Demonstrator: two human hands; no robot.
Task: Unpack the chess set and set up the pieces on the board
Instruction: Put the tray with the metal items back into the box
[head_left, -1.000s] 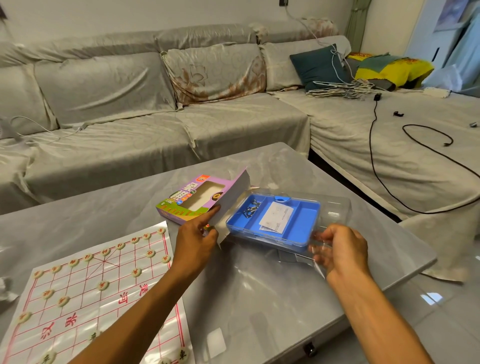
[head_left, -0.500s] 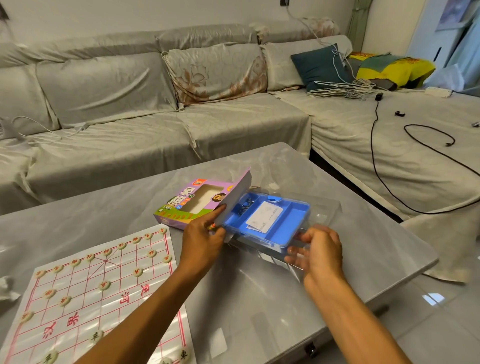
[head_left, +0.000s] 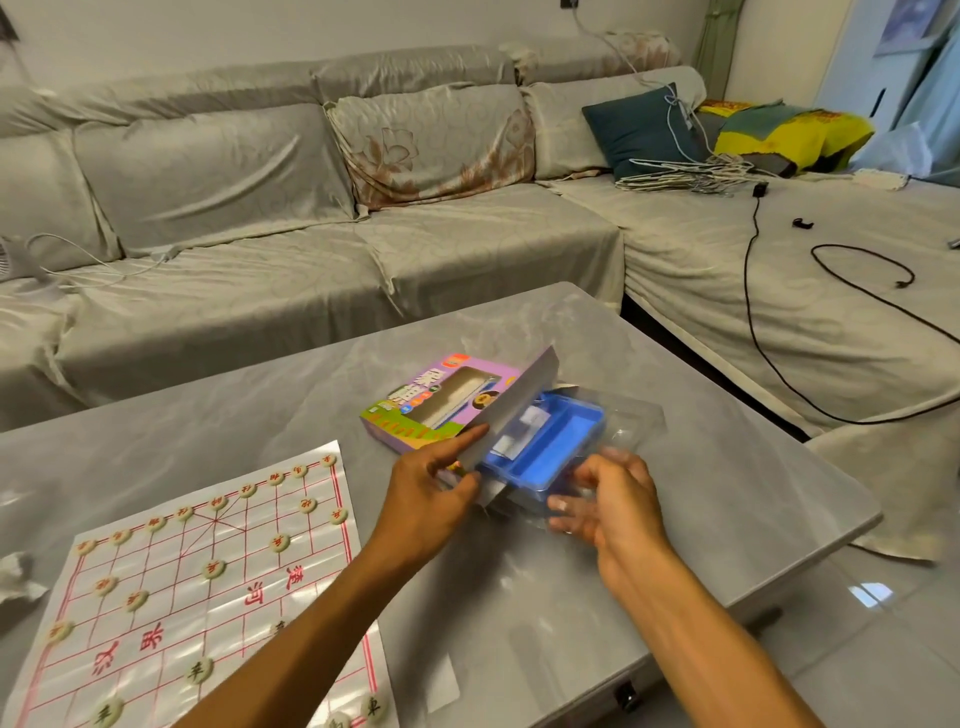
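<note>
Two bare hands work at the far end of the grey marble-look table (head_left: 727, 483), beyond the corner of the white paper chess board with red grid lines (head_left: 171, 587). The left hand (head_left: 426, 488) pinches the open grey flap of the purple and green cardboard box (head_left: 415, 410) between thumb and extended forefinger. The right hand (head_left: 608, 499) has its fingers curled around the near edge of the clear plastic cover (head_left: 631, 423), which encloses the blue plastic tray (head_left: 556, 452); the tray's far end sits just inside the box mouth. White paper slips lie in the tray. Round cream chess pieces with red and dark characters (head_left: 213, 569) stand on the board's line crossings. Left of the board lies a crumpled white tissue (head_left: 18, 577). Behind the table stands a grey covered sofa (head_left: 260, 260).
</note>
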